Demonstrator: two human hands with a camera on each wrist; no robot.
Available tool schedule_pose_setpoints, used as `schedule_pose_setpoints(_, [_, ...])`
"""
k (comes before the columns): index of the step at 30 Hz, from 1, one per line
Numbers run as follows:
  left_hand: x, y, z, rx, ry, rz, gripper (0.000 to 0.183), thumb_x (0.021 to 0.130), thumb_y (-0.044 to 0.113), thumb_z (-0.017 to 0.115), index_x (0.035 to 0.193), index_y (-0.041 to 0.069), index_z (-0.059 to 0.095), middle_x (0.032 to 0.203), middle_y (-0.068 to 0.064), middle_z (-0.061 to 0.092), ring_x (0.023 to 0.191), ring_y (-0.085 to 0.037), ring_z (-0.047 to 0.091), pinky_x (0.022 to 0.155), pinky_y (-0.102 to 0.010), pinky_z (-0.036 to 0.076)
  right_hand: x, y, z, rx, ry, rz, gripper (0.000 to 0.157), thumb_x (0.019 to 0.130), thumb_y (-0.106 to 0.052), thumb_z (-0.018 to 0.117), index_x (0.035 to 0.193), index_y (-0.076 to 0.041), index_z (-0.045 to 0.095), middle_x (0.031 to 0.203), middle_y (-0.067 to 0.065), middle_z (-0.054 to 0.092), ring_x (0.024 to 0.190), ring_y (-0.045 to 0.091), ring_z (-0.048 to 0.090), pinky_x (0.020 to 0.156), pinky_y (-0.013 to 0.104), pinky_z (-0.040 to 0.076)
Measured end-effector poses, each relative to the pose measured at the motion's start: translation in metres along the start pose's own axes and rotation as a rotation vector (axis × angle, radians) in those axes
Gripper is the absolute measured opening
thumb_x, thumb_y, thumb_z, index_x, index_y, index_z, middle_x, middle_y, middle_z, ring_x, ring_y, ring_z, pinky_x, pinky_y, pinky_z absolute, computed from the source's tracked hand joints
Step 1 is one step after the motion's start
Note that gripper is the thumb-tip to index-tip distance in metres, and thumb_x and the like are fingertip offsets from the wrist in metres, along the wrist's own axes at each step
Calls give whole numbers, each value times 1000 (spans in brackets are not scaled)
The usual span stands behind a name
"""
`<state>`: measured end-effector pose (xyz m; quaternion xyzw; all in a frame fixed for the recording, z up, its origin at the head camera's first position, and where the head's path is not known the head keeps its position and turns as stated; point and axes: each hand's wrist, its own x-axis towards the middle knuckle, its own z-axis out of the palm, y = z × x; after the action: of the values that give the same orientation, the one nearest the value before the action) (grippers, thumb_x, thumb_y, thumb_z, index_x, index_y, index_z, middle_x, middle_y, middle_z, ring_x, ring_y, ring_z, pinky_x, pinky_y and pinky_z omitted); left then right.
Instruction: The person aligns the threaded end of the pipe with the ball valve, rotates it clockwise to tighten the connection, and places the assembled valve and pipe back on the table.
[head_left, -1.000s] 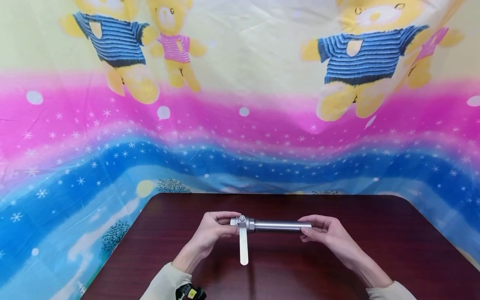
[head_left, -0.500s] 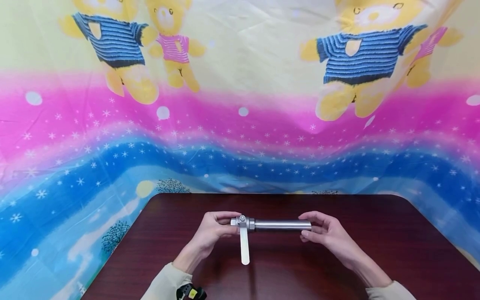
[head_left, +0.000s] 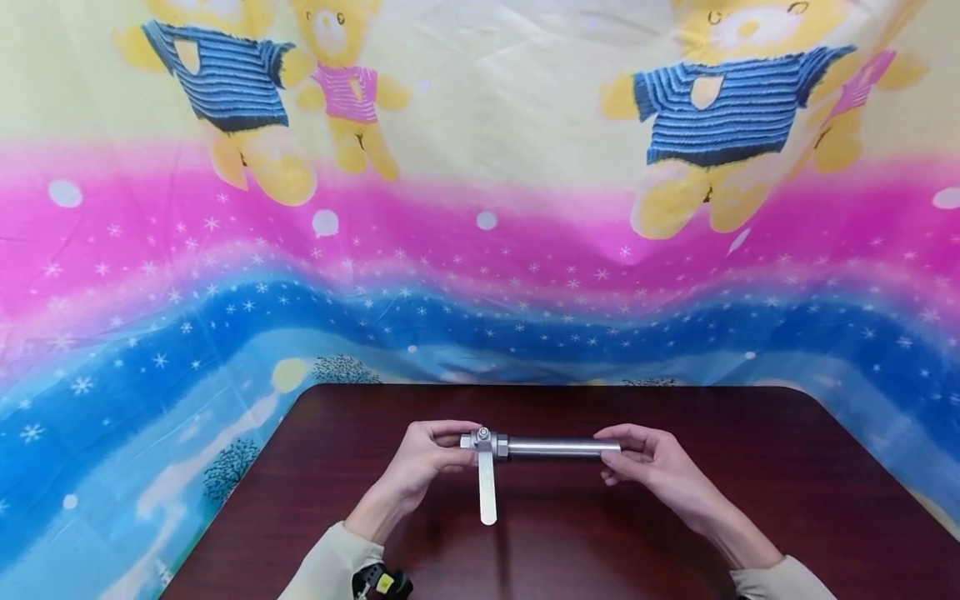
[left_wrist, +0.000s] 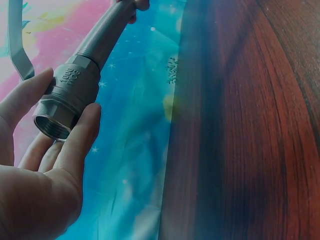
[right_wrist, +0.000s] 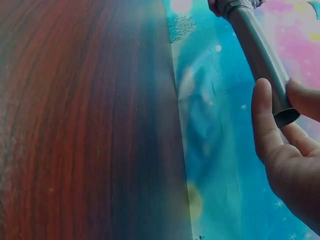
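A steel ball valve (head_left: 501, 447) and a straight metal pipe (head_left: 551, 447) are joined end to end, held level above the table. My left hand (head_left: 417, 463) pinches the valve's left end between thumb and fingers. The valve's flat lever handle (head_left: 487, 492) points toward me. In the left wrist view, the valve body (left_wrist: 75, 82) has raised markings, and its open threaded mouth faces my palm. My right hand (head_left: 663, 467) holds the free end of the pipe, thumb in front and fingers behind. The right wrist view shows that pipe end (right_wrist: 285, 116) as a hollow, plain opening.
Below the hands lies a dark red-brown wooden table (head_left: 600, 542) with rounded far corners. A printed cloth (head_left: 480, 275) with bears and snowflakes hangs behind it and along its sides. A black device with a yellow patch (head_left: 382, 582) sits at the left wrist.
Half a second ago my right thumb was off the pipe; now it presses on it again, as one second ago. The lever has swung very slightly left since then. My left hand keeps its hold.
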<state>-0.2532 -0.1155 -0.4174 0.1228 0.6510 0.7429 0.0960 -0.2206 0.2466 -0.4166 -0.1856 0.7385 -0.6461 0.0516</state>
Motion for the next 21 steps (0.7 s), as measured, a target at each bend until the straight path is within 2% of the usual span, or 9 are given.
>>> schedule_pose_setpoints(7, [2,0,-1,-6,-8,-2,51,80,-10,78,129,-14,67,108,-19,77,86,-19,76,80,-38,62,1,-1,0,4,-5,-8,46,98,-5,74,137,11,57,121,20,67,95,31,74,86,43,61])
schedule_pose_setpoints(12, [1,1,-2,-10,-2,4,48,79,-10,78,126,-11,70,107,-19,77,86,-19,76,78,-36,62,2,-1,0,-2,-12,-15,43,102,-8,69,137,13,58,115,21,70,91,26,75,84,42,62])
schedule_pose_setpoints(17, [1,1,-2,-13,-2,3,48,80,-10,78,127,-12,70,107,-19,77,86,-19,76,78,-35,62,2,-1,1,-10,-11,-21,46,99,-6,73,139,11,57,120,22,67,94,27,74,84,42,62])
schedule_pose_setpoints(21, [2,0,-3,-15,-1,-2,49,80,-11,78,128,-13,69,108,-19,77,85,-19,76,78,-36,62,4,-1,1,-19,-5,-6,43,101,-8,71,136,13,59,111,18,72,90,27,74,82,40,62])
